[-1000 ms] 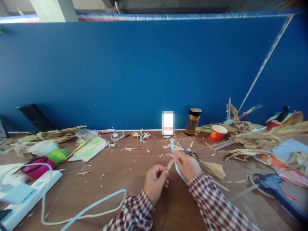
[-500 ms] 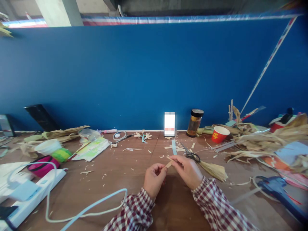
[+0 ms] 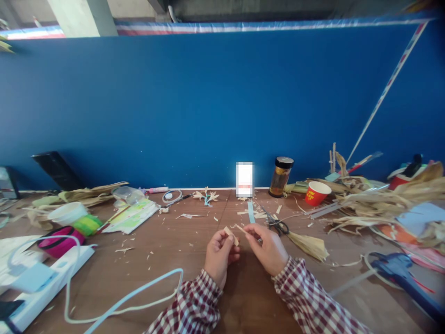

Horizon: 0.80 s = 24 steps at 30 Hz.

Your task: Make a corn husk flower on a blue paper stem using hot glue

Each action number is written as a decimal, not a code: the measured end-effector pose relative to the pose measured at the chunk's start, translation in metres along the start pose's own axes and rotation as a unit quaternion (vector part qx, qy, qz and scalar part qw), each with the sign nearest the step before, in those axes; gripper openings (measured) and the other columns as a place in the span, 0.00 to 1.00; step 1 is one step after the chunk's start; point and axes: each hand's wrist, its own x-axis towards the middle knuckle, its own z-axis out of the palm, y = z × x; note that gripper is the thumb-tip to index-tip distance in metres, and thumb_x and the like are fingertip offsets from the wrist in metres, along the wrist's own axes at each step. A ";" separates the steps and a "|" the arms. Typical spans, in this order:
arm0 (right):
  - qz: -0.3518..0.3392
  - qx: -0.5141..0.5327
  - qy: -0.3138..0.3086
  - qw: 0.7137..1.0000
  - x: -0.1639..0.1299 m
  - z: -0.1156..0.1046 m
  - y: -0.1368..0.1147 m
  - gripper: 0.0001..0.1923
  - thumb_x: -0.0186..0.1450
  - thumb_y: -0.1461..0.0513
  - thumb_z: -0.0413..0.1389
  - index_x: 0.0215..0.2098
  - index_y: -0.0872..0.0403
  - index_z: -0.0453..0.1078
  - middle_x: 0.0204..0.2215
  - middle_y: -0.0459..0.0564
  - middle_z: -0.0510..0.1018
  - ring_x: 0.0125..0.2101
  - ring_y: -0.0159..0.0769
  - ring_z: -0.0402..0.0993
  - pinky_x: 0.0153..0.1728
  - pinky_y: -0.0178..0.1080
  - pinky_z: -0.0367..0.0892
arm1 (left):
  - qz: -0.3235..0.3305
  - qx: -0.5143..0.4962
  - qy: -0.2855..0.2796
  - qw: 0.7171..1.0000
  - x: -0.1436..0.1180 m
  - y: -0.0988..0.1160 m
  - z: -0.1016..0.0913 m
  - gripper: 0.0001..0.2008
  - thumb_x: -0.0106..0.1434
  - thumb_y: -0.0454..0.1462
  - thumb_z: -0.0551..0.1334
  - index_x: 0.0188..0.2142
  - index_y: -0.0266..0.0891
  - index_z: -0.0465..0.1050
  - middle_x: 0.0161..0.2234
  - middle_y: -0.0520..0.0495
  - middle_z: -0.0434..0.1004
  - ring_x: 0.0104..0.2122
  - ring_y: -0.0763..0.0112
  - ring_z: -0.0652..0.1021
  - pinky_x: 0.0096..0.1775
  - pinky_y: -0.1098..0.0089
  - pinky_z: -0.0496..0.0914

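My left hand [image 3: 219, 257] is closed, pinching a short pale corn husk strip [image 3: 231, 235] between thumb and fingers. Just to its right, my right hand [image 3: 267, 248] is closed on a thinner husk sliver [image 3: 240, 228] held at the fingertips. The two pieces are apart, a small gap between them. Beyond the hands lie a light blue strip [image 3: 251, 212] and small husk scraps [image 3: 261, 215]. Dark-handled scissors [image 3: 279, 226] rest beside my right hand, close to a fan-shaped husk bundle [image 3: 309, 246]. A small husk flower shape [image 3: 206, 196] stands farther back.
A lidded jar [image 3: 281, 177] and a red paper cup [image 3: 317, 193] stand behind on the right, near piled husks [image 3: 371, 204]. A blue glue gun [image 3: 399, 273] lies at right. On the left are a power strip [image 3: 52, 292], a white cable [image 3: 139, 297] and a pink pouch [image 3: 60, 241].
My hands have moved slightly apart. The husk, earlier held between both hands, now shows as a wider piece in my left hand and a thin sliver in my right.
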 end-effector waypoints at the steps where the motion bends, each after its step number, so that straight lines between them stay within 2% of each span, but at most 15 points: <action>1: -0.012 0.003 0.004 1.000 0.000 -0.002 -0.001 0.08 0.63 0.63 0.48 0.37 0.51 0.69 0.33 0.47 0.76 0.33 0.33 0.71 0.35 0.34 0.64 | 0.011 0.009 0.002 1.000 0.001 -0.001 0.000 0.17 0.47 0.44 0.67 0.34 0.38 0.68 0.27 0.53 0.73 0.19 0.82 0.69 0.20 0.80 0.64; 6: -0.055 0.012 -0.012 0.998 -0.001 -0.005 -0.007 0.11 0.64 0.62 0.48 0.37 0.50 0.72 0.34 0.49 0.75 0.35 0.34 0.71 0.37 0.35 0.65 | 0.059 0.037 -0.006 0.998 0.007 -0.008 -0.004 0.20 0.49 0.42 0.66 0.40 0.35 0.70 0.26 0.54 0.70 0.14 0.87 0.59 0.15 0.81 0.55; 11: -0.010 0.007 -0.018 1.000 -0.001 0.000 -0.006 0.10 0.60 0.61 0.54 0.41 0.52 0.69 0.31 0.47 0.74 0.28 0.32 0.69 0.31 0.34 0.65 | 0.087 0.095 -0.036 0.991 0.005 -0.007 -0.004 0.23 0.50 0.41 0.65 0.45 0.34 0.67 0.19 0.57 0.66 0.14 0.84 0.61 0.16 0.79 0.56; 13: -0.010 0.007 -0.038 0.999 0.000 0.001 -0.005 0.07 0.61 0.61 0.53 0.37 0.52 0.70 0.31 0.47 0.74 0.29 0.32 0.69 0.32 0.34 0.65 | 0.099 0.117 -0.052 0.987 0.003 -0.006 -0.003 0.24 0.50 0.41 0.65 0.46 0.34 0.66 0.19 0.57 0.66 0.14 0.83 0.62 0.16 0.79 0.57; 16: -0.026 0.011 -0.067 0.997 0.000 -0.001 -0.005 0.09 0.63 0.62 0.50 0.29 0.52 0.71 0.29 0.46 0.75 0.31 0.32 0.70 0.35 0.34 0.64 | 0.097 0.129 -0.054 0.985 0.001 -0.006 -0.001 0.25 0.49 0.43 0.65 0.44 0.34 0.64 0.18 0.58 0.66 0.13 0.81 0.63 0.16 0.79 0.58; 19: -0.019 0.019 -0.065 0.998 0.000 -0.002 -0.006 0.09 0.63 0.62 0.50 0.31 0.52 0.72 0.29 0.46 0.75 0.31 0.32 0.70 0.35 0.34 0.64 | 0.065 0.139 -0.067 0.986 0.001 -0.009 -0.001 0.24 0.50 0.46 0.64 0.43 0.35 0.64 0.18 0.56 0.68 0.13 0.80 0.65 0.15 0.79 0.60; 22: -0.011 0.017 -0.059 0.998 0.000 -0.002 -0.007 0.08 0.63 0.62 0.50 0.32 0.52 0.72 0.30 0.46 0.75 0.31 0.33 0.70 0.35 0.34 0.64 | 0.060 0.173 -0.106 0.977 0.003 -0.012 -0.002 0.17 0.54 0.48 0.59 0.34 0.36 0.67 0.20 0.53 0.70 0.13 0.80 0.65 0.15 0.79 0.61; 24: -0.012 0.012 -0.062 0.998 0.000 -0.002 -0.007 0.09 0.63 0.62 0.50 0.32 0.52 0.72 0.29 0.46 0.75 0.31 0.33 0.70 0.35 0.34 0.64 | 0.072 0.198 -0.110 0.971 0.002 -0.014 -0.003 0.16 0.56 0.48 0.57 0.29 0.36 0.67 0.19 0.53 0.69 0.13 0.81 0.65 0.14 0.79 0.60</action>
